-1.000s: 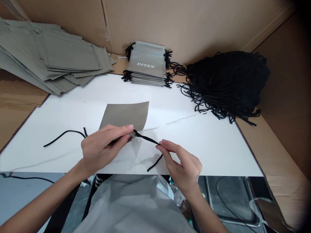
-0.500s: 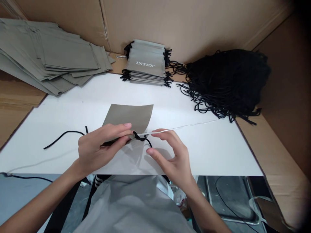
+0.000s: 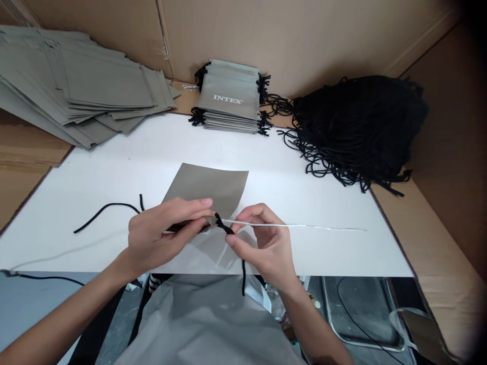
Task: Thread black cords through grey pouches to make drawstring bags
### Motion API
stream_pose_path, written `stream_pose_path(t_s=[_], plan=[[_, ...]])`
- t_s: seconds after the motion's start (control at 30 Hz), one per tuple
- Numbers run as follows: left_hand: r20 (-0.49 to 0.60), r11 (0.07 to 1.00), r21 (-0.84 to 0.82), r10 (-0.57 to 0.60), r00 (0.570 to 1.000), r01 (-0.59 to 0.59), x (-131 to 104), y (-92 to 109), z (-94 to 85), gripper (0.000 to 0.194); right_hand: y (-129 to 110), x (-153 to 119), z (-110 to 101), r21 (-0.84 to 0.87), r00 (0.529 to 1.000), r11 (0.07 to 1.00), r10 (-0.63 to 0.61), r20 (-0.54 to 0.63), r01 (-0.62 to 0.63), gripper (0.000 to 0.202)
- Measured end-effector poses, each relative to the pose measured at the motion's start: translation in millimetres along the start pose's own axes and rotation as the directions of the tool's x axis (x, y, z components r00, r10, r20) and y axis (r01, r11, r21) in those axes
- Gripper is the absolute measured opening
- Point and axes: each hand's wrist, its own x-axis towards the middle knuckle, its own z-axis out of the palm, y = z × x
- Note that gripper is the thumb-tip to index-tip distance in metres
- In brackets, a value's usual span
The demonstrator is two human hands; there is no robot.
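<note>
Gripping a plain grey-brown rectangular fabric piece (image 3: 213, 185) by its near side, the left hand (image 3: 167, 230) curves over it; the right hand (image 3: 264, 243) pinches a thin black cord (image 3: 223, 224) between thumb and finger. Fabric is over the white worktop (image 3: 323, 197), far edge spread; cord twists beside its near-right corner.

The left forearm (image 3: 76, 309) slants toward two o'clock, its left hand (image 3: 160, 228) pinching, fingers (image 3: 194, 204) toward three; the right forearm (image 3: 315, 324) leans toward eleven, its right hand (image 3: 268, 246) (thumb (image 3: 243, 248) below curled forefinger (image 3: 259, 208)) pinching toward nine.
</note>
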Motion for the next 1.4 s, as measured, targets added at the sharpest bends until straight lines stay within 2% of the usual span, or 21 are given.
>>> stream_pose_path(t_s=[0.13, 0.27, 0.47, 0.57, 0.73, 0.93, 1.07, 1.13, 1.3, 1.4], plan=[[-0.044, 0.998, -0.026, 0.051, 0.998, -0.052, -2, 0, 5.4, 0.041, -1, -3, -3, -0.038, 0.999, 0.998, 0.043, -0.032, -0.044, 0.03], [-0.021, 0.998, -0.037, 0.043, 0.999, -0.044, 0, 2, 8.0, 0.039, -5, -6, -9, -0.131, 0.996, 0.991, 0.028, -0.082, -0.038, 0.03], [0.04, 0.997, -0.018, 0.078, 0.996, -0.078, 6, 3, 3.5, 0.031, -2, -7, -22, 0.0, 0.994, 0.995, 0.1, 0.047, -0.1, 0.017], [0.027, 0.995, 0.009, 0.102, 0.994, -0.102, 8, 3, 1.8, 0.029, -1, -7, -24, -0.032, 0.993, 0.994, 0.103, 0.065, -0.101, 0.01], [-0.007, 0.995, -0.002, 0.099, 0.995, -0.099, 7, 2, 1.7, 0.028, -7, -8, -23, -0.164, 0.995, 0.986, -0.022, 0.096, 0.038, 0.007], [-0.046, 0.998, -0.001, 0.06, 0.997, -0.06, 7, 3, 0.9, 0.028, -16, -13, -23, -0.183, 0.977, 0.983, 0.052, 0.209, -0.013, 0.009], [-0.028, 0.998, -0.054, 0.03, 0.999, -0.032, 6, 1, -1.2, 0.029, -18, -12, -22, -0.165, 0.956, 0.986, 0.014, 0.292, 0.036, 0.016], [-0.026, 0.997, -0.075, 0.026, 0.999, -0.027, 5, 0, -1.7, 0.03, -17, -10, -19, -0.141, 0.963, 0.989, -0.006, 0.271, 0.046, 0.021], [-0.021, 0.995, -0.102, 0.019, 1.0, -0.021, 3, 1, -1.7, 0.028, -9, -5, -5, -0.075, 0.981, 0.996, -0.027, 0.194, 0.042, 0.012], [-0.021, 0.994, -0.104, 0.013, 1.0, -0.015, 3, 3, -1.3, 0.029, -5, -5, 1, -0.046, 0.997, 0.999, 0.016, 0.074, -0.013, 0.004]])
